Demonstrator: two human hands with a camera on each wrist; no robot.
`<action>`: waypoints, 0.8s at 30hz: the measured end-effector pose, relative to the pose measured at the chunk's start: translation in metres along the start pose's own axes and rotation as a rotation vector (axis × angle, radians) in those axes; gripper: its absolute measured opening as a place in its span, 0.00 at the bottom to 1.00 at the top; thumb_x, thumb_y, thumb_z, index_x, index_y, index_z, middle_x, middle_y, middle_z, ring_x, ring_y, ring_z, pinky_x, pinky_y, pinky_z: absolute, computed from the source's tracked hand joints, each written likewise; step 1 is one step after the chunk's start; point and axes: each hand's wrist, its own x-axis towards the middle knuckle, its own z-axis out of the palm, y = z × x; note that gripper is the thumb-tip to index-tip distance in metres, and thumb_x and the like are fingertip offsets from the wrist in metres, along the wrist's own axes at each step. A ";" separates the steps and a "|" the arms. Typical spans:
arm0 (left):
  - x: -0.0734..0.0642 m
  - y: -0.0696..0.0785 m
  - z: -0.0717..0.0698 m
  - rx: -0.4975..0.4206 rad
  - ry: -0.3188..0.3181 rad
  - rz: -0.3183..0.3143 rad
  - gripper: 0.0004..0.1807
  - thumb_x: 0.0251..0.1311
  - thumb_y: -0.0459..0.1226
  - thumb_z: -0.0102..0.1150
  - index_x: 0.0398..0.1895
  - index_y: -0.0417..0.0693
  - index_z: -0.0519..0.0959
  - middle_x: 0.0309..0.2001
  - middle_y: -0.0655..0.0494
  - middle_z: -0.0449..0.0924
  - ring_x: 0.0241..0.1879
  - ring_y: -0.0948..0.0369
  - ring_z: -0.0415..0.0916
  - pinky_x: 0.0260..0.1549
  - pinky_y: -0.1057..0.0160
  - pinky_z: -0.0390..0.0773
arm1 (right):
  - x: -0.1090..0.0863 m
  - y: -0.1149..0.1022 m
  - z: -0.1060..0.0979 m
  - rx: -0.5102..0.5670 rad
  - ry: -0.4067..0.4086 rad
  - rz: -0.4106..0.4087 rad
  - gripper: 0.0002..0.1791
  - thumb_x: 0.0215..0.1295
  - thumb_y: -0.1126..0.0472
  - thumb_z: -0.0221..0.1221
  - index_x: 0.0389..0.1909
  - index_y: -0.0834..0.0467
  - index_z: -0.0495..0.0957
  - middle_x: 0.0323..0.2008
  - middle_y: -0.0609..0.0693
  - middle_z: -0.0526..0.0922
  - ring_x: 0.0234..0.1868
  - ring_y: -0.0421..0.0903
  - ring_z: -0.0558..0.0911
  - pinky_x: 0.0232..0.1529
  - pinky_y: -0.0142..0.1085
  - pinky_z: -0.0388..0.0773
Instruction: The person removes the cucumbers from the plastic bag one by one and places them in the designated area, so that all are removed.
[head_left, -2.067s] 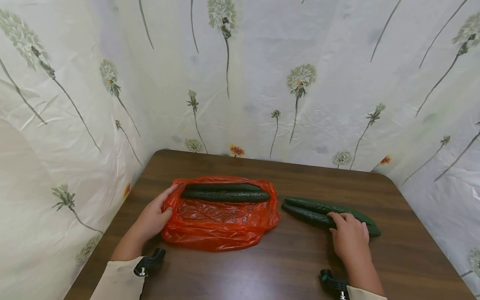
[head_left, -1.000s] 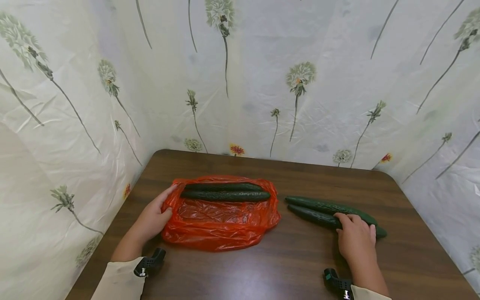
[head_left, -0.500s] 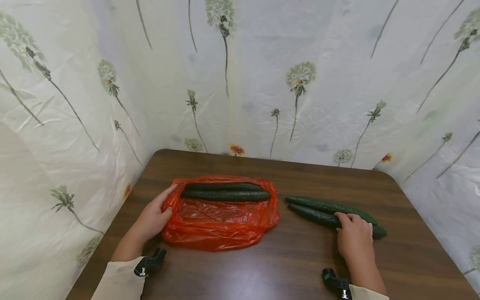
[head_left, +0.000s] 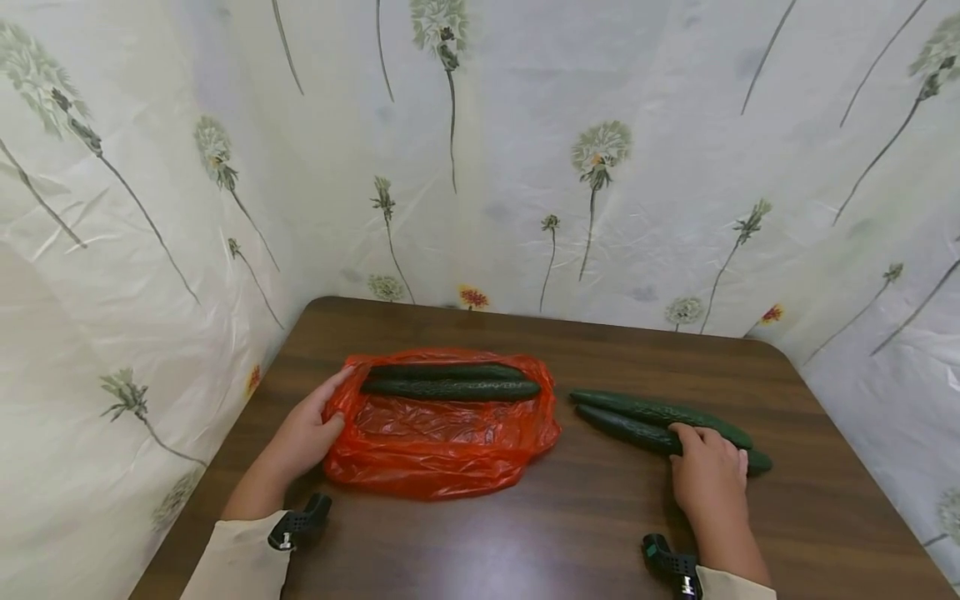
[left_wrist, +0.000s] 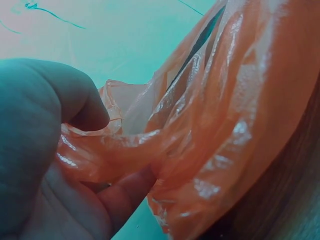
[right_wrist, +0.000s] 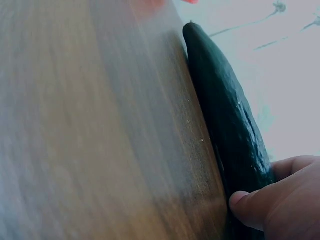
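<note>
An open red plastic bag [head_left: 435, 471] lies on the left half of the table, with two dark green cucumbers [head_left: 450, 389] side by side along its far part. My left hand [head_left: 303, 437] holds the bag's left rim; its thumb and fingers touch the thin film [left_wrist: 215, 155] in the left wrist view. To the right of the bag, two more cucumbers lie close together on the wood. My right hand [head_left: 708, 479] grips the nearer cucumber [head_left: 626, 427] toward its right end, the thumb on its near side. The farther cucumber [head_left: 660, 410] lies just behind it.
The brown wooden table [head_left: 480, 550] has rounded far corners. White sheeting [head_left: 495, 167] printed with dandelions rises behind it and along both sides. Black wrist-worn devices [head_left: 300, 523] sit at both cuffs.
Since the oldest frame, my right hand and the cucumbers beside it have shifted slightly right. Over the last second they barely move. The left hand and the bag stay in place.
</note>
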 end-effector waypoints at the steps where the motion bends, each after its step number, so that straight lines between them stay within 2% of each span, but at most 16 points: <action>1: 0.000 0.000 0.000 -0.003 -0.002 0.000 0.40 0.73 0.29 0.48 0.84 0.66 0.55 0.80 0.41 0.59 0.69 0.43 0.71 0.66 0.39 0.74 | 0.000 0.000 0.000 0.004 0.000 0.000 0.30 0.71 0.67 0.62 0.73 0.58 0.69 0.68 0.74 0.67 0.68 0.78 0.61 0.73 0.77 0.40; 16: 0.001 0.001 0.001 -0.010 -0.001 -0.011 0.40 0.73 0.29 0.47 0.84 0.68 0.54 0.81 0.42 0.57 0.72 0.43 0.67 0.68 0.39 0.70 | 0.008 0.000 -0.004 -0.027 -0.107 0.020 0.31 0.71 0.60 0.63 0.73 0.59 0.68 0.70 0.75 0.63 0.68 0.80 0.58 0.72 0.77 0.36; 24: 0.001 0.000 0.000 -0.007 0.000 -0.014 0.41 0.73 0.28 0.47 0.84 0.66 0.55 0.81 0.41 0.58 0.71 0.42 0.69 0.67 0.39 0.72 | 0.007 -0.002 -0.003 -0.023 -0.136 0.031 0.34 0.70 0.59 0.65 0.74 0.60 0.67 0.70 0.76 0.62 0.69 0.80 0.56 0.71 0.79 0.34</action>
